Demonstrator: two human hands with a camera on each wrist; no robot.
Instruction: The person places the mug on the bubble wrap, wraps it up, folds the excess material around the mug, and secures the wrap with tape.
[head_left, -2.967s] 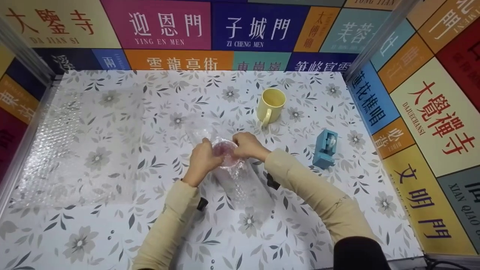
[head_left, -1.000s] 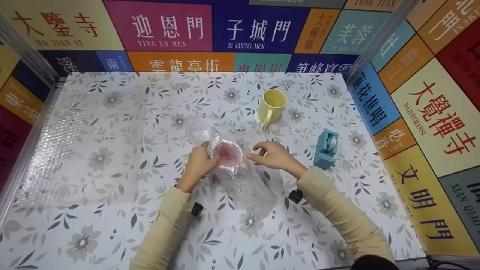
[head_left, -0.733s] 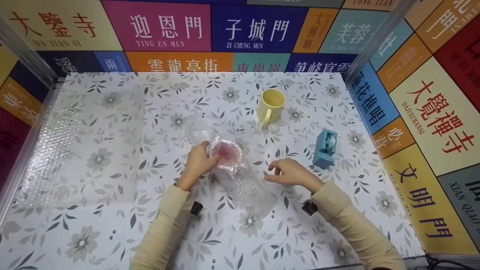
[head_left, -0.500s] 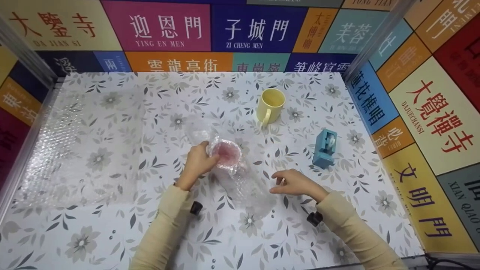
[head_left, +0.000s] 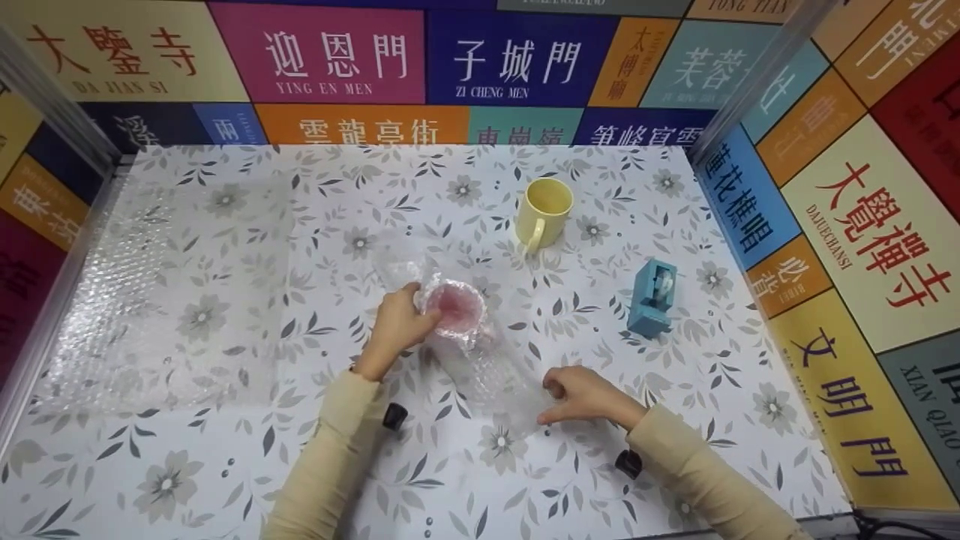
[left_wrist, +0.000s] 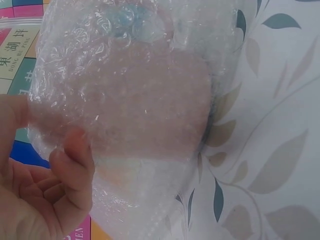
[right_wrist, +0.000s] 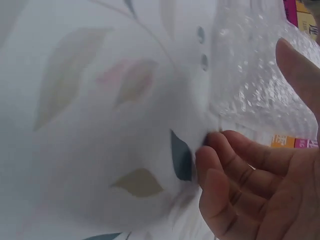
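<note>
A pink cup point(head_left: 455, 309), wrapped in clear bubble wrap point(head_left: 491, 375), stands mid-table. My left hand point(head_left: 400, 322) grips the cup's left side through the wrap, thumb over the rim. In the left wrist view, the wrap point(left_wrist: 145, 125) covers the cup's pink wall beside curled fingers point(left_wrist: 75, 175). One loose flap runs toward the lower right. At its end is my right hand point(head_left: 589, 395), thumb and fingers apart. The right wrist view has the flap point(right_wrist: 255, 70) between the raised thumb and the bent fingers point(right_wrist: 220, 185), not pinched; any slight contact is unclear.
A yellow mug point(head_left: 545, 212) stands behind the cup to the right. Nearer the right wall is a blue tape dispenser point(head_left: 651, 298) with a clear roll. Another bubble wrap sheet point(head_left: 161, 300) lies flat at left. Printed panels point(head_left: 337, 56) border the flowered table point(head_left: 337, 480).
My right hand has left the cup's rim and moved right and toward me, to the wrap's loose end. My left hand has kept its grip on the wrapped cup.
</note>
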